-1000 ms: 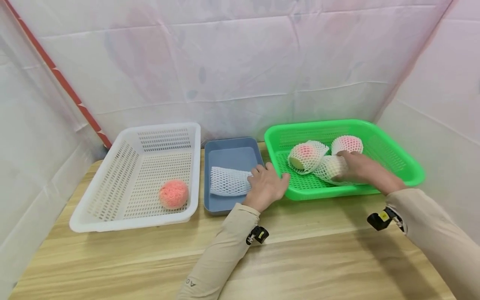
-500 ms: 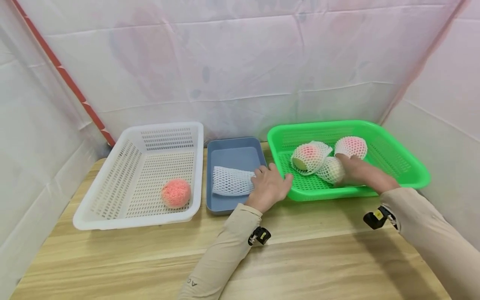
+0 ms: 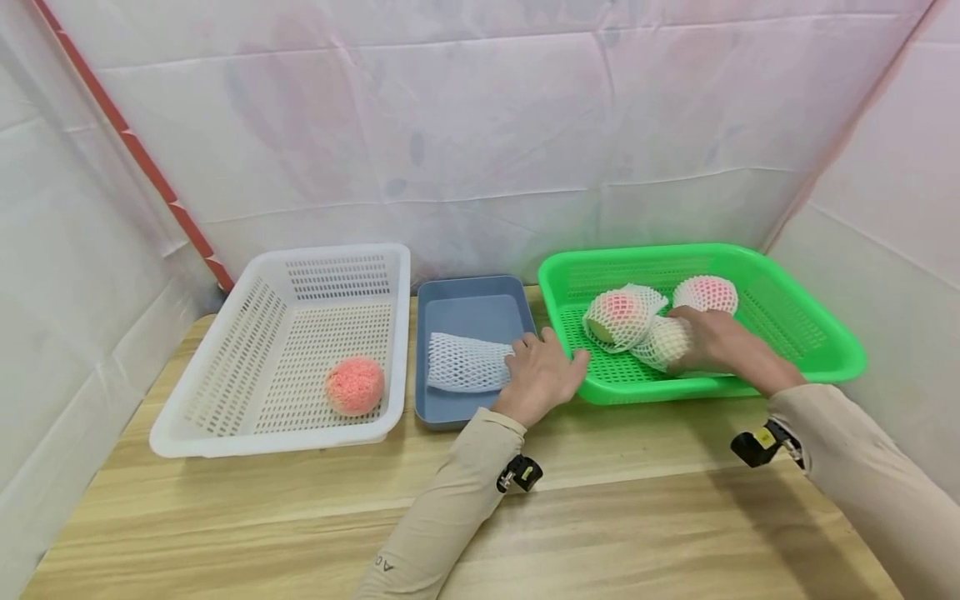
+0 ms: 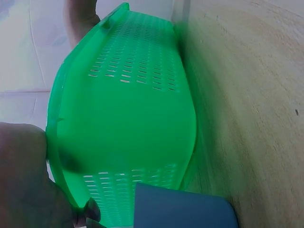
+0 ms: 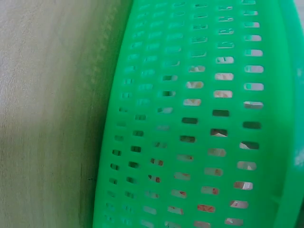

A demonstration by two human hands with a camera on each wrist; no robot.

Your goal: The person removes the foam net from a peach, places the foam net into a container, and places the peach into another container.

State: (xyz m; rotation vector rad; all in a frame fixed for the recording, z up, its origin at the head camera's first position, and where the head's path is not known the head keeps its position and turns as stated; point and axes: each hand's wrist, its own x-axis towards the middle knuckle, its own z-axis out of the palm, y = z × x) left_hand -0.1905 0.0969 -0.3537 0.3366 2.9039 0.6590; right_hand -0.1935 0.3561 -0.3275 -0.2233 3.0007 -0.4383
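My right hand (image 3: pixel 716 337) reaches over the near rim of the green basket (image 3: pixel 813 379) and grips a pale round fruit in a white foam net (image 3: pixel 662 342), partly covering it. Beside it lies a red and yellow-green fruit in a foam net (image 3: pixel 617 317); a pink netted fruit (image 3: pixel 707 294) sits behind the hand. My left hand (image 3: pixel 543 375) has its fingers spread between the basket's left corner and the blue-grey tray (image 3: pixel 480 310), fingertips at a flat white foam net sleeve (image 3: pixel 467 364). In the right wrist view, the basket wall (image 5: pixel 199 109) hides the hand.
At the left stands a white slotted basket (image 3: pixel 277 443) holding a rough-surfaced pink ball (image 3: pixel 355 386). All containers are on a wooden table (image 3: pixel 300 517). White sheeting (image 3: pixel 487 125) closes off the back and both sides.
The head view has shifted slightly, moving the scene a little to the right. My right hand stays at the pale netted fruit, with small shifts; my left hand keeps its pose.
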